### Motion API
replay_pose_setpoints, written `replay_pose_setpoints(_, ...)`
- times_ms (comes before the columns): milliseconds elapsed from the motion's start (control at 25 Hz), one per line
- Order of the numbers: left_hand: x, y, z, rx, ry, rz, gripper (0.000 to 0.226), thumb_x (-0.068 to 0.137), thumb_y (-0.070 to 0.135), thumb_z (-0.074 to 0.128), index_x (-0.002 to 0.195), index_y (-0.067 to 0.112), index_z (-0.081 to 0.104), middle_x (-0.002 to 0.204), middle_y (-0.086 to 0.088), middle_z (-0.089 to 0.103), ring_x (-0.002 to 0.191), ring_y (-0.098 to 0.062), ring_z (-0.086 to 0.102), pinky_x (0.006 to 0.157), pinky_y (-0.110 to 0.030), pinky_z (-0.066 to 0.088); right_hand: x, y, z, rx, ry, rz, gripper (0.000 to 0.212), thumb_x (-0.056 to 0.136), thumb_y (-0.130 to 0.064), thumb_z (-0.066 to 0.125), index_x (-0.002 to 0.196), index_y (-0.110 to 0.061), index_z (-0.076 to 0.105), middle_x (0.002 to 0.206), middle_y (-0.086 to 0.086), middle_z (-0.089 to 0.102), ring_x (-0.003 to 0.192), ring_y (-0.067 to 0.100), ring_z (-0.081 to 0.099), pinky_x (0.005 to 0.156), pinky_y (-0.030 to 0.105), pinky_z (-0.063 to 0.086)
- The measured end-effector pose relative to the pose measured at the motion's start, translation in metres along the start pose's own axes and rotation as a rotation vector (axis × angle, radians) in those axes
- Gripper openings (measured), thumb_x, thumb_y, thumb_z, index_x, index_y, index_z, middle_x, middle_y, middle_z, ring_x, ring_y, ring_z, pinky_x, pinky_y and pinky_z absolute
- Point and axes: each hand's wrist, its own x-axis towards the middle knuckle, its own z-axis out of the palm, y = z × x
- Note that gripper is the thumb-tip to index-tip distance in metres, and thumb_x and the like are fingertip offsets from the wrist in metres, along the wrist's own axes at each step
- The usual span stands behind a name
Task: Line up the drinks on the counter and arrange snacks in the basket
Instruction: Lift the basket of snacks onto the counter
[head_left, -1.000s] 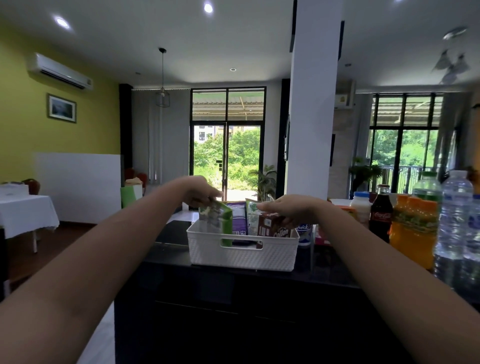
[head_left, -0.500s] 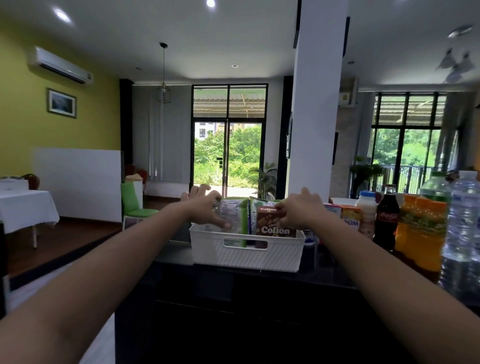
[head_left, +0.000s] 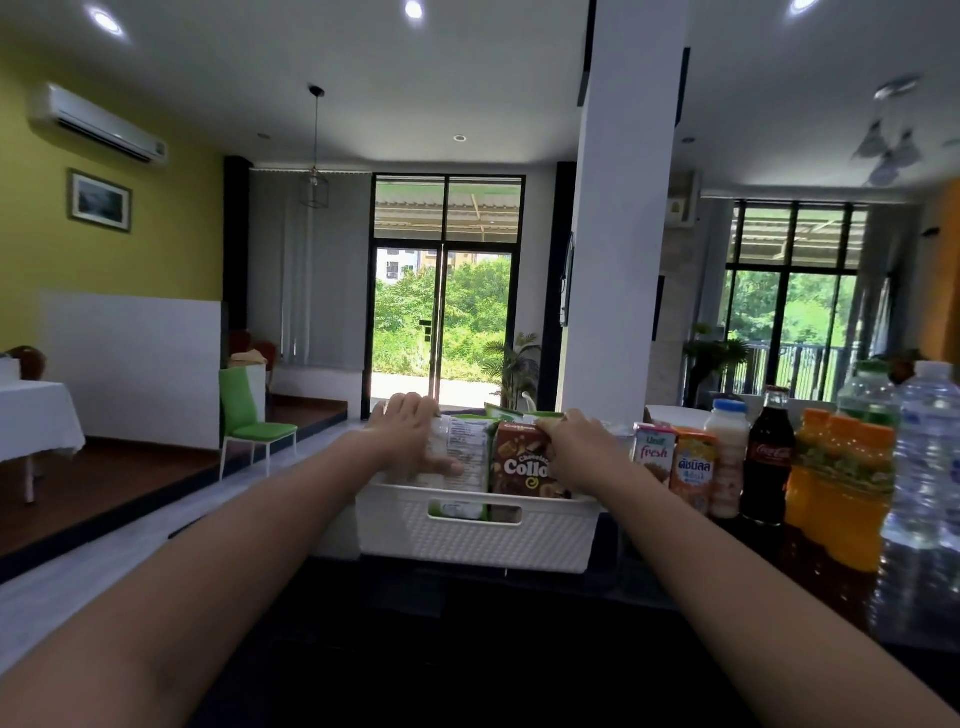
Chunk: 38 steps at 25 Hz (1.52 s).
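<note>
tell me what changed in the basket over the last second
The left hand straightened the green packet, which was tilted at the left end of the white basket, and now grips it upright beside the Collon box. The right hand kept hold of that box's top. The basket and the drinks lined up to its right stayed put.

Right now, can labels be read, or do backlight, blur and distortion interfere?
Head view: the bright glass doors backlight the room, so the counter is nearly black; the Collon box label reads clearly; the water bottle at the right edge looks soft and stretched.
</note>
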Motion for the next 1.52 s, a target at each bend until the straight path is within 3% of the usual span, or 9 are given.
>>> replay_pose_setpoints(320, 0.011, -0.006, 0.006, 0.029, 0.073, 0.054, 0.100, 0.058, 0.091, 0.043, 0.127, 0.020, 0.028, 0.128, -0.007, 0.033, 0.117, -0.020, 0.030, 0.105, -0.043, 0.030, 0.002, 0.004, 0.015, 0.058, 0.067, 0.012, 0.066, 0.088, -0.025, 0.059, 0.148, -0.031, 0.032, 0.145, 0.003, 0.045, 0.128, 0.030, 0.041, 0.099, 0.048, 0.043)
replay_pose_setpoints(480, 0.003, -0.002, 0.002, -0.010, 0.037, 0.041, 0.126, 0.048, 0.095, 0.037, 0.147, 0.023, 0.007, 0.154, -0.010, 0.015, 0.142, -0.030, 0.012, 0.115, -0.058, 0.008, 0.001, 0.004, 0.015, 0.092, 0.047, 0.023, 0.075, 0.085, -0.045, 0.057, 0.151, -0.030, 0.024, 0.155, 0.004, 0.031, 0.136, 0.032, 0.028, 0.105, 0.050, 0.035)
replay_pose_setpoints(720, -0.017, -0.005, -0.008, -0.211, 0.032, -0.086, 0.118, 0.062, 0.089, 0.036, 0.150, 0.025, -0.008, 0.160, -0.006, -0.008, 0.146, -0.029, -0.007, 0.113, -0.059, -0.004, -0.007, 0.002, 0.009, 0.291, 0.104, 0.057, 0.084, 0.087, -0.057, 0.056, 0.153, -0.020, 0.019, 0.161, 0.008, 0.019, 0.145, 0.034, 0.016, 0.115, 0.050, 0.021)
replay_pose_setpoints(960, -0.051, -0.017, -0.004, -1.016, -0.240, -0.260, 0.107, 0.070, 0.087, 0.030, 0.150, 0.018, 0.018, 0.156, -0.010, 0.022, 0.139, -0.029, 0.031, 0.110, -0.044, 0.031, -0.028, 0.005, 0.015, 1.088, -0.035, 0.268, 0.076, 0.083, -0.038, 0.071, 0.143, -0.013, 0.031, 0.136, 0.011, 0.053, 0.117, 0.031, 0.057, 0.097, 0.046, 0.048)
replay_pose_setpoints(1040, -0.058, -0.016, -0.002, -1.129, -0.247, -0.226, 0.078, 0.070, 0.085, 0.035, 0.123, 0.032, 0.052, 0.128, 0.002, 0.057, 0.111, -0.013, 0.061, 0.089, -0.034, 0.051, -0.033, 0.005, 0.015, 1.179, -0.082, 0.299, 0.074, 0.082, -0.033, 0.073, 0.142, -0.013, 0.035, 0.133, 0.009, 0.056, 0.113, 0.028, 0.060, 0.092, 0.041, 0.050)
replay_pose_setpoints(1120, -0.058, -0.014, -0.001, -1.167, -0.204, -0.209, 0.056, 0.072, 0.082, 0.038, 0.102, 0.039, 0.057, 0.104, 0.011, 0.065, 0.088, -0.004, 0.067, 0.068, -0.024, 0.055, -0.035, 0.001, 0.015, 1.206, -0.103, 0.283, 0.065, 0.080, -0.029, 0.076, 0.133, -0.012, 0.044, 0.127, 0.009, 0.062, 0.104, 0.024, 0.064, 0.083, 0.036, 0.050)
replay_pose_setpoints(1240, -0.055, -0.015, 0.000, -1.127, -0.150, -0.207, 0.055, 0.076, 0.079, 0.033, 0.096, 0.036, 0.061, 0.098, 0.011, 0.067, 0.084, -0.003, 0.067, 0.064, -0.022, 0.051, -0.036, -0.007, 0.018, 1.145, -0.079, 0.271, 0.067, 0.080, -0.028, 0.076, 0.135, -0.011, 0.041, 0.126, 0.008, 0.061, 0.108, 0.024, 0.061, 0.089, 0.037, 0.049)
replay_pose_setpoints(1360, -0.058, -0.013, -0.003, -1.032, -0.115, -0.259, 0.075, 0.073, 0.085, 0.028, 0.113, 0.030, 0.060, 0.113, 0.004, 0.065, 0.109, -0.017, 0.061, 0.080, -0.032, 0.052, -0.034, -0.010, 0.019, 1.118, -0.021, 0.256, 0.072, 0.081, -0.027, 0.076, 0.139, -0.010, 0.036, 0.131, 0.009, 0.059, 0.115, 0.025, 0.058, 0.099, 0.040, 0.046)
replay_pose_setpoints(1520, -0.058, -0.009, -0.006, -0.630, 0.071, -0.329, 0.106, 0.074, 0.084, 0.022, 0.151, 0.010, 0.016, 0.155, -0.015, 0.024, 0.141, -0.032, 0.028, 0.110, -0.053, 0.025, -0.038, -0.010, 0.016, 1.024, -0.001, 0.276, 0.073, 0.083, -0.040, 0.070, 0.141, -0.011, 0.036, 0.138, 0.010, 0.052, 0.123, 0.028, 0.053, 0.105, 0.047, 0.042)
